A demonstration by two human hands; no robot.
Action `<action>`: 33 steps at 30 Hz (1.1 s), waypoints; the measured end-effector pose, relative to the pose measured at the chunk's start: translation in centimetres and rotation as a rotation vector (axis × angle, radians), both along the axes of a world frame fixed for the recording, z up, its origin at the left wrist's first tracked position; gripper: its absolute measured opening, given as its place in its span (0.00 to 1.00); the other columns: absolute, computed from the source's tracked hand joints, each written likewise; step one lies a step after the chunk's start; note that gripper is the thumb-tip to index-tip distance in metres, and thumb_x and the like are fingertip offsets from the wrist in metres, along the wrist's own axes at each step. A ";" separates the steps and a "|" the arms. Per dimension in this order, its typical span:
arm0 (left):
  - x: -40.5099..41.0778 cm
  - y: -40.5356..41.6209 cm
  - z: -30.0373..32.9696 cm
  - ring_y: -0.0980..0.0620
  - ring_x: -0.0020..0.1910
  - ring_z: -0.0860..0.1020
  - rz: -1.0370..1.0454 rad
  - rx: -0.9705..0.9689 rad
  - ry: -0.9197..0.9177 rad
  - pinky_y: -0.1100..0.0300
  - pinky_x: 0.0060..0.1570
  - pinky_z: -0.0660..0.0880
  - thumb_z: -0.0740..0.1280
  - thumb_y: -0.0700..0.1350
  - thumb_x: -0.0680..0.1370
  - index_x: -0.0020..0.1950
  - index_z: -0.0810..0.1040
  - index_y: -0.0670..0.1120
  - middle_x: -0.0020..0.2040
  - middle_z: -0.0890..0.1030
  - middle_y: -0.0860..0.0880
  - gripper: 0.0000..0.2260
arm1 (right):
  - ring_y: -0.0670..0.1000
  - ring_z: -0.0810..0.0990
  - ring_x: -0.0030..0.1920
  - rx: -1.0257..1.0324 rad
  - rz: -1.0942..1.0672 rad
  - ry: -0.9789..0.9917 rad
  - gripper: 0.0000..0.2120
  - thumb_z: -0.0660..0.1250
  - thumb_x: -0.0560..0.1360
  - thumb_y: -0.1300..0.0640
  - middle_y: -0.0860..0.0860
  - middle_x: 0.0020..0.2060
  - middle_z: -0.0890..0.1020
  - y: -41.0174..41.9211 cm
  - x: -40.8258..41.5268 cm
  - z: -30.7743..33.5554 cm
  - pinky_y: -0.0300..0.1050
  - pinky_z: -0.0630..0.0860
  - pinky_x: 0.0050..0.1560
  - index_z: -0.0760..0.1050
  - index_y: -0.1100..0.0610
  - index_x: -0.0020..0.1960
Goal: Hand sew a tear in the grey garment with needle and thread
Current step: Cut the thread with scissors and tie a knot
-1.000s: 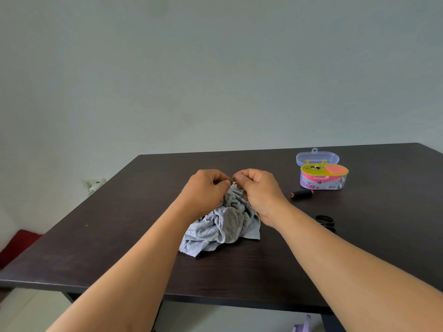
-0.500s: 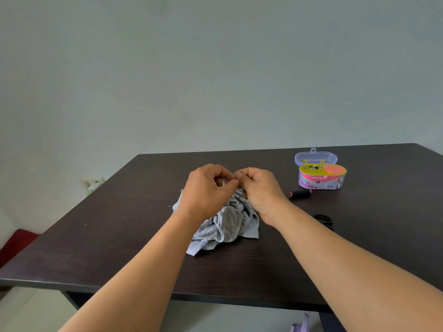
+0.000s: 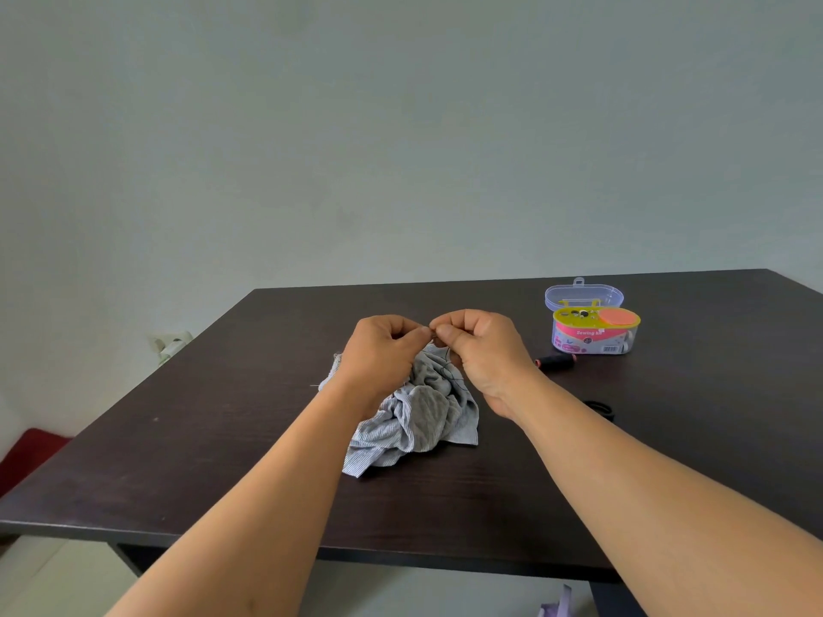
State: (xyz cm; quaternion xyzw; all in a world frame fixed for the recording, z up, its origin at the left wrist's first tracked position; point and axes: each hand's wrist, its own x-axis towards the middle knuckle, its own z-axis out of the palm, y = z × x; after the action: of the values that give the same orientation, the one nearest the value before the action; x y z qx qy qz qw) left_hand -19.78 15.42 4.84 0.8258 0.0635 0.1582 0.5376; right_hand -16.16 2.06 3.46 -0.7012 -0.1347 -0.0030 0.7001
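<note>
Both hands raised just above the grey garment (image 3: 418, 411), fingertips meeting. My left hand (image 3: 383, 354) is curled, thumb and forefinger pinched together; my right hand (image 3: 481, 349) is curled the same way, thumb pressed to forefinger. Something small is pinched where they meet, likely the needle or the thread end, but it is too fine to make out, so I cannot tell which hand has what. A dark thread (image 3: 452, 371) loops down from the right-hand pinch onto the cloth.

Garment lies bunched on the dark table (image 3: 222, 438), directly under my hands, so the tear stays within reach.

Right of the garment: a dark thread spool (image 3: 554, 362) lying on its side, near. Beyond the spool, the sewing kit box (image 3: 594, 334) with its clear lid (image 3: 583, 296) open behind it. Right of the garment and nearer me, black scissors (image 3: 601, 409), partly hidden by my forearm.

Judgement: threading or knotting in progress; stitching not yet begun.
</note>
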 end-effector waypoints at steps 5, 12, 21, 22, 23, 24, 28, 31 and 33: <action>0.1 0.3 0.0 0.50 0.34 0.74 0.000 -0.011 0.022 0.54 0.36 0.73 0.70 0.48 0.78 0.42 0.84 0.48 0.35 0.80 0.40 0.07 | 0.41 0.81 0.38 0.024 0.062 -0.012 0.09 0.66 0.78 0.67 0.52 0.42 0.83 0.0 0.0 0.1 0.29 0.73 0.36 0.80 0.55 0.49; -0.3 0.4 -0.1 0.59 0.29 0.73 0.033 0.075 -0.149 0.64 0.31 0.70 0.69 0.40 0.75 0.46 0.81 0.52 0.39 0.78 0.54 0.06 | 0.47 0.81 0.40 0.030 0.052 -0.030 0.12 0.67 0.77 0.67 0.53 0.40 0.82 0.1 0.5 -0.1 0.38 0.74 0.40 0.77 0.51 0.51; -0.2 0.5 0.2 0.60 0.36 0.76 -0.001 0.378 -0.156 0.62 0.38 0.72 0.71 0.46 0.76 0.42 0.83 0.57 0.42 0.80 0.56 0.05 | 0.37 0.76 0.28 0.009 0.062 -0.045 0.10 0.65 0.78 0.69 0.50 0.37 0.81 -0.3 0.4 0.2 0.29 0.70 0.29 0.76 0.58 0.56; -0.2 0.5 0.3 0.60 0.33 0.76 -0.010 0.387 -0.141 0.62 0.36 0.73 0.71 0.46 0.76 0.41 0.83 0.57 0.41 0.81 0.56 0.06 | 0.37 0.76 0.28 0.001 0.064 -0.046 0.10 0.66 0.78 0.68 0.51 0.37 0.81 -0.4 0.4 0.2 0.29 0.70 0.29 0.76 0.58 0.57; -0.2 0.6 0.4 0.61 0.30 0.75 -0.021 0.400 -0.122 0.61 0.35 0.74 0.71 0.46 0.75 0.40 0.82 0.57 0.39 0.81 0.56 0.06 | 0.37 0.76 0.28 -0.008 0.067 -0.046 0.10 0.66 0.77 0.68 0.51 0.37 0.82 -0.5 0.5 0.2 0.29 0.70 0.29 0.76 0.58 0.57; -0.1 0.6 0.6 0.61 0.28 0.74 -0.030 0.417 -0.099 0.61 0.33 0.74 0.71 0.46 0.75 0.39 0.82 0.57 0.37 0.81 0.56 0.07 | 0.37 0.77 0.28 -0.018 0.070 -0.043 0.10 0.67 0.77 0.68 0.51 0.38 0.82 -0.6 0.5 0.1 0.28 0.70 0.29 0.76 0.58 0.56; 0.1 0.7 0.8 0.58 0.29 0.74 -0.039 0.489 -0.020 0.58 0.34 0.75 0.70 0.47 0.74 0.41 0.82 0.53 0.35 0.80 0.54 0.04 | 0.41 0.80 0.34 -0.029 0.089 -0.005 0.09 0.71 0.74 0.66 0.52 0.40 0.84 -0.8 0.6 -0.1 0.30 0.72 0.31 0.78 0.56 0.52; 0.2 0.8 0.5 0.61 0.26 0.72 -0.054 0.400 -0.032 0.65 0.29 0.71 0.68 0.44 0.75 0.41 0.82 0.51 0.34 0.81 0.53 0.05 | 0.42 0.76 0.27 -0.003 0.092 0.033 0.06 0.70 0.76 0.65 0.55 0.39 0.83 -0.8 0.3 0.2 0.33 0.70 0.26 0.78 0.56 0.49; 0.2 0.8 0.2 0.61 0.25 0.71 -0.050 0.329 -0.037 0.69 0.26 0.69 0.68 0.43 0.76 0.41 0.82 0.50 0.34 0.81 0.51 0.05 | 0.44 0.70 0.23 0.013 0.103 0.069 0.04 0.68 0.77 0.65 0.56 0.38 0.82 -0.8 0.2 0.5 0.36 0.68 0.25 0.79 0.57 0.49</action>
State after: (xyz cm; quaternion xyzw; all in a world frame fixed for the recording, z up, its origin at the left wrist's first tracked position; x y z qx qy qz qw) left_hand -19.54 16.25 5.08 0.9009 0.0064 0.1682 0.4001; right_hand -15.94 1.27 3.91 -0.6887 -0.1463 0.0565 0.7079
